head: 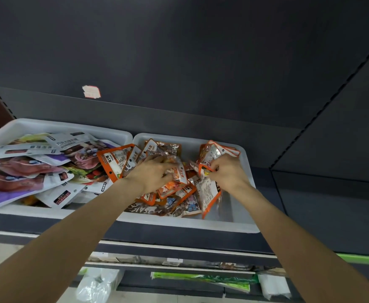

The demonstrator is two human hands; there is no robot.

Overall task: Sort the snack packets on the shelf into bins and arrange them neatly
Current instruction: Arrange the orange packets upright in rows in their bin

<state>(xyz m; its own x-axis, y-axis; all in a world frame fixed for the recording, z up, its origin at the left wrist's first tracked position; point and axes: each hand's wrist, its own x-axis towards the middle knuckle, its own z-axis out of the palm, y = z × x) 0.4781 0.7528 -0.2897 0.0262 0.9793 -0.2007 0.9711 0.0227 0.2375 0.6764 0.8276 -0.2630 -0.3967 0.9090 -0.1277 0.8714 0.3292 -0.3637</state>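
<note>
Inside the right bin point(246, 158), the left hand point(152, 174) is gripping orange packets point(174, 182) with curled fingers. The right hand point(229, 171) is pinching another orange packet point(205, 171) beside them.

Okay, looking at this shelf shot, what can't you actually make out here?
Head view, the only one:
- Left bin: its left end runs off the frame edge.
- Right bin: packets under the left hand and right hand are covered.
- Sticker on the back panel: print blurred.

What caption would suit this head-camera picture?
Both hands, left hand and right hand, grip orange snack packets in the right white bin.
</note>
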